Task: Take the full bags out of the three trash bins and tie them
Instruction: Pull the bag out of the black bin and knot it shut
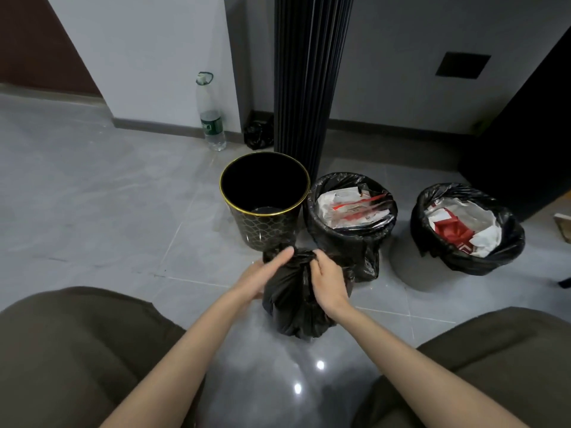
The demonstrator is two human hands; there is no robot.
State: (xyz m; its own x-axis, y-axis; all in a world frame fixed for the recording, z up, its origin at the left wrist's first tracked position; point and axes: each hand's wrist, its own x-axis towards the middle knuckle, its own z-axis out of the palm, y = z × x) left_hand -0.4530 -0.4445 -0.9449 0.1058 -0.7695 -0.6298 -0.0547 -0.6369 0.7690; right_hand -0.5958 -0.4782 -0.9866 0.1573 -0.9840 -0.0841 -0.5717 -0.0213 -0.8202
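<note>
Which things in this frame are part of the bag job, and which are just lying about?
Job: black bag on the floor, right hand pinching its top, left hand against its side; gold-rimmed bin, bag out; middle bin and right bin, both lined and full.
Lying about: water bottle by the wall; small black bag beside the fluted column.

We cannot see the neck of the black bag (293, 307): the right hand (329, 281) covers it, so any knot is hidden. The bag also hides the palm of the left hand (262, 274). The label on the bottle (210, 112) is too small for us to read. A pale object (563, 225) is cut off by the right edge.
</note>
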